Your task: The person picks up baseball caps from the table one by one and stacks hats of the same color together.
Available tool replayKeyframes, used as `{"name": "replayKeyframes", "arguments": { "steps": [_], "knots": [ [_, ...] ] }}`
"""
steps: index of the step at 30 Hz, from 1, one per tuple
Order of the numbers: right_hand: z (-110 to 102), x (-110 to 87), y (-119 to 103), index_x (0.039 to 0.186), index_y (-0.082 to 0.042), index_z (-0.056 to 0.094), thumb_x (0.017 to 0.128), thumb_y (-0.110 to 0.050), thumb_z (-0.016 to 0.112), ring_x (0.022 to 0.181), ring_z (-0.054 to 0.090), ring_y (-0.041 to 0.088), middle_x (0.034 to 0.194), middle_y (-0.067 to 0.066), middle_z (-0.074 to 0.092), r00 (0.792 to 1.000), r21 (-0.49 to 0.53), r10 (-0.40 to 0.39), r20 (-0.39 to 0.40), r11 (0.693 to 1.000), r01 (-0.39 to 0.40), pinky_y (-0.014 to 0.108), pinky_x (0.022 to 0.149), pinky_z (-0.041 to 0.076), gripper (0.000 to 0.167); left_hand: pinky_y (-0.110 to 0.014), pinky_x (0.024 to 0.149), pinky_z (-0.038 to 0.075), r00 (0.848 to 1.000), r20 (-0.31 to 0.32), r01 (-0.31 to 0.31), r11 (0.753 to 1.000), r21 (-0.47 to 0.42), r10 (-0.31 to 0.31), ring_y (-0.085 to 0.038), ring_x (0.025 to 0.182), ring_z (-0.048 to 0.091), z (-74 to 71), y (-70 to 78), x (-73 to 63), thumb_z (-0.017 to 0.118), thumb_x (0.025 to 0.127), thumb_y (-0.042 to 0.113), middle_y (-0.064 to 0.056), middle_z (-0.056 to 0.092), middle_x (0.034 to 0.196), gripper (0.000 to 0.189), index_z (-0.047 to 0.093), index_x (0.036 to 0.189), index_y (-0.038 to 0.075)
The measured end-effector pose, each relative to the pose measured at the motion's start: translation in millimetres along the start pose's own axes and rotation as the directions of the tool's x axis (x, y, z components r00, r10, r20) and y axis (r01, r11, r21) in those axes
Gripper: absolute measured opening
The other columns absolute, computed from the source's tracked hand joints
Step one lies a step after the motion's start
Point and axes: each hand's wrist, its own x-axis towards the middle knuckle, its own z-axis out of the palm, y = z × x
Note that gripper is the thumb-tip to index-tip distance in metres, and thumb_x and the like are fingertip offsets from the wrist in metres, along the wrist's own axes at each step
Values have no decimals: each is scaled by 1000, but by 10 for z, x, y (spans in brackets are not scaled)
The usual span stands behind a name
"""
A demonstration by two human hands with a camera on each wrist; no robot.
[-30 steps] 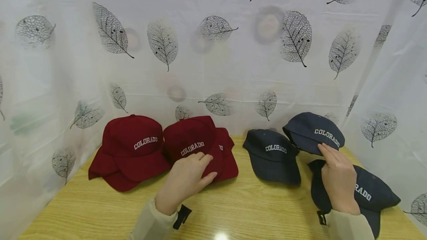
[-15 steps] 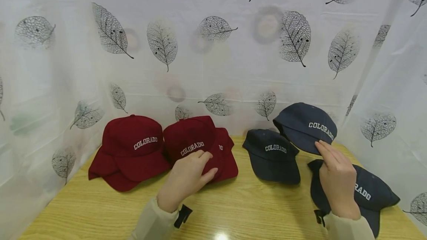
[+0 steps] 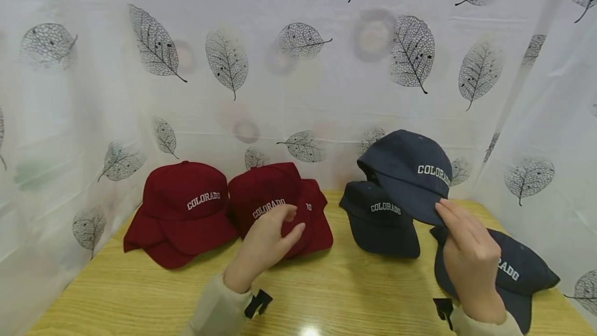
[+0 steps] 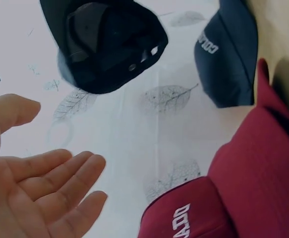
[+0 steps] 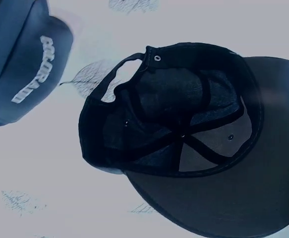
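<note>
My right hand [image 3: 472, 255] pinches the brim of a navy baseball cap [image 3: 403, 162] lettered COLORADO, raised off the table and tilted. The right wrist view looks into that cap's hollow underside [image 5: 159, 114], with its back strap opening showing. A second navy cap [image 3: 380, 229] stands on the table, partly overlapped by the raised one. Under my right wrist lies another navy cap [image 3: 522, 261], partly hidden. My left hand [image 3: 261, 245] hovers in front of the dark red caps [image 3: 261, 185], thumb apart from the loosely bent fingers, holding nothing.
At the far left, more dark red caps [image 3: 184, 193] sit stacked with brims overlapping. Everything stands on a wooden table [image 3: 336, 294]. A white curtain with leaf prints [image 3: 298, 97] closes off the back and both sides.
The held navy cap has risen and moved left, now partly over the standing navy cap, its brim turning further down. My left hand has shifted slightly right, thumb and fingers still apart.
</note>
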Motion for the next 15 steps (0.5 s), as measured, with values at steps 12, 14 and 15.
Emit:
{"name": "replayKeyframes", "arguments": {
  "steps": [12, 14, 15],
  "knots": [
    [72, 75, -326, 78, 6, 68, 88, 1, 43, 68, 60, 33, 81, 18, 65, 991, 177, -96, -89, 978, 110, 20, 79, 44, 27, -34, 76, 47, 983, 95, 181, 868, -463, -155, -22, 99, 54, 177, -39, 24, 56, 87, 16, -11, 57, 108, 29, 53, 111, 0],
    [87, 85, -385, 77, 7, 67, 88, 1, 43, 69, 60, 31, 80, 18, 65, 990, 214, -110, -91, 969, 127, 21, 78, 44, 27, -36, 80, 45, 976, 127, 220, 820, -529, -179, -24, 103, 52, 219, -49, 32, 54, 89, 17, -13, 55, 112, 32, 51, 114, -2],
    [98, 88, -412, 77, 7, 67, 88, 1, 43, 69, 60, 31, 80, 19, 65, 988, 232, -117, -96, 963, 137, 22, 77, 44, 27, -38, 81, 44, 970, 148, 244, 789, -564, -194, -25, 104, 51, 233, -50, 36, 52, 90, 17, -14, 53, 114, 33, 49, 116, -2]
  ]
}}
